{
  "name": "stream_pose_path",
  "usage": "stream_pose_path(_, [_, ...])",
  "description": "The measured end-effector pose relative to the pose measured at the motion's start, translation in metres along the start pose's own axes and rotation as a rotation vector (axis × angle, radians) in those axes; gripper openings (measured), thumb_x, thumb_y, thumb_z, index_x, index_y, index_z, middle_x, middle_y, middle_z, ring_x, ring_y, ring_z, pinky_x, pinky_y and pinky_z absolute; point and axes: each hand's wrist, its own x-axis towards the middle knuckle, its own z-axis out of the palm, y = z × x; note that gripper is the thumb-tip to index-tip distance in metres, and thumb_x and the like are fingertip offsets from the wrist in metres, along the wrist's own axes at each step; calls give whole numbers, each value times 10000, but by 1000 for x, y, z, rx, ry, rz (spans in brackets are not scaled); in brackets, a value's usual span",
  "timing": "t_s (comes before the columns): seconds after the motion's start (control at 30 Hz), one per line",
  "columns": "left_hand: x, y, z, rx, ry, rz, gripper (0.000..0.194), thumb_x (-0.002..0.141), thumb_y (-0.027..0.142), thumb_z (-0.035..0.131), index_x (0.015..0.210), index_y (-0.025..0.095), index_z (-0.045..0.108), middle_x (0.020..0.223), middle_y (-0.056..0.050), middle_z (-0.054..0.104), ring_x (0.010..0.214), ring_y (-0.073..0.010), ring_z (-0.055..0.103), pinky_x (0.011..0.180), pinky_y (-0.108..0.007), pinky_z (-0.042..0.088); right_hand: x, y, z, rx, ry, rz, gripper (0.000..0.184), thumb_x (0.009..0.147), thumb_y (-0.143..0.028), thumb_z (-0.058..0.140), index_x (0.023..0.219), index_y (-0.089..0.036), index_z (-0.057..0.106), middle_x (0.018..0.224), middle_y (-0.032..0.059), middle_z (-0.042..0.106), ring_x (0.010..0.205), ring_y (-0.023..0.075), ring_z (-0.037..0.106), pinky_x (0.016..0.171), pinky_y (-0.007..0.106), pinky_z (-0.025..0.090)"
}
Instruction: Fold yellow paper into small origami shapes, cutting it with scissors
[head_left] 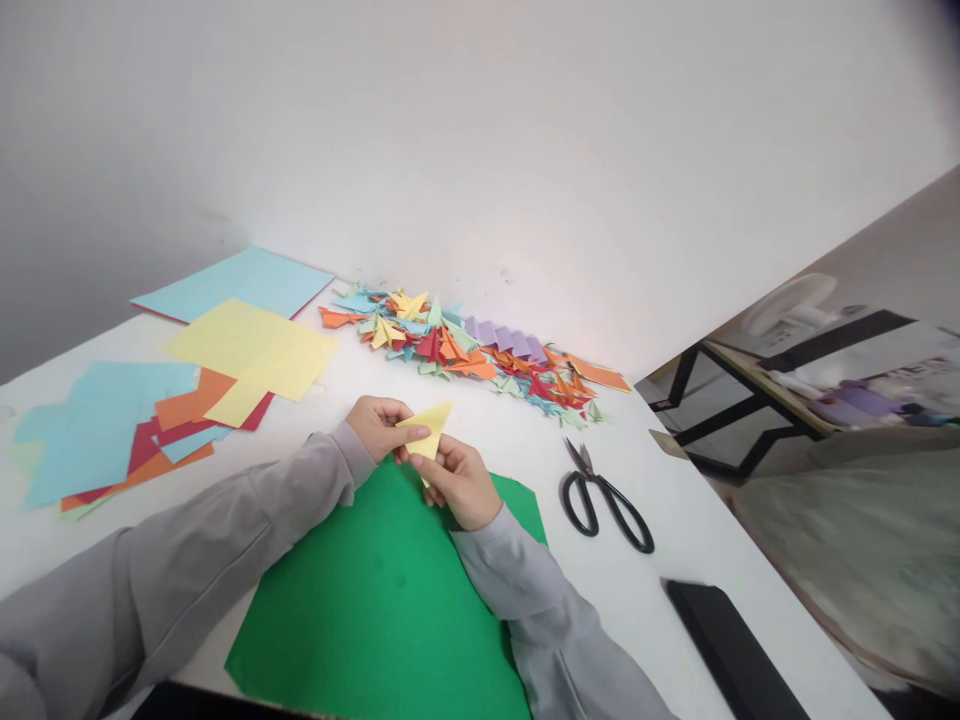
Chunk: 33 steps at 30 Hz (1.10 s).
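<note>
Between both hands is a small folded piece of yellow paper [432, 422], raised over the far edge of a green sheet [390, 590]. My left hand [381, 428] pinches its left side, thumb on top. My right hand [459, 480] grips its lower right part between thumb and fingers. The paper has a pointed upper right corner. Some fingertips are hidden behind it. Beyond the hands lies a long heap of small folded paper shapes [454, 350] in several colours.
Yellow sheets [259, 345], blue sheets [112, 420] and orange and red pieces overlap on the left. A larger blue sheet [240, 280] lies near the wall. To the right are black-handled scissors [596, 490] and a long black object [731, 645]. The white table's [750, 540] right edge slants down.
</note>
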Motion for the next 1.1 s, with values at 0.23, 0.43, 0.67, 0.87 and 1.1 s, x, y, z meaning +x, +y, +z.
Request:
stream_pose_path(0.23, [-3, 4, 2, 58, -3, -48, 308, 494, 364, 709, 508, 112, 534, 303, 36, 493, 267, -73, 440, 291, -177, 354, 0, 3, 1, -47, 22, -16, 241, 741, -384, 525, 664, -155, 526, 384, -70, 471, 288, 43, 391, 314, 160, 295])
stream_pose_path(0.43, [-1, 4, -1, 109, 79, -74, 331, 594, 419, 625, 494, 119, 526, 273, 45, 450, 236, -50, 381, 265, -158, 278, 4, 5, -5, 32, 269, -15, 260, 644, -342, 639, 579, -163, 463, 379, -60, 516, 287, 54, 426, 309, 159, 308])
stream_pose_path(0.67, [-4, 0, 2, 171, -135, -52, 255, 558, 327, 666, 523, 98, 561, 323, 24, 491, 270, -72, 431, 285, -179, 332, 9, 6, -14, 278, 418, -81, 273, 582, -290, 695, 527, -162, 461, 353, -74, 493, 274, 45, 381, 333, 185, 367])
stream_pose_path(0.87, [-4, -5, 3, 98, -233, -153, 237, 559, 299, 654, 524, 85, 558, 432, -4, 548, 302, -87, 477, 271, -187, 345, 5, 4, -8, 73, 268, -103, 234, 631, -301, 665, 551, -150, 505, 395, -42, 538, 323, 54, 435, 339, 167, 312])
stream_pose_path(1.1, [-2, -3, 3, -9, -249, -262, 395, 487, 445, 687, 576, 80, 565, 455, -20, 566, 302, -99, 492, 269, -182, 329, 6, 5, -10, 203, 313, -37, 377, 723, -429, 538, 473, -148, 508, 385, -14, 514, 327, 77, 444, 354, 201, 335])
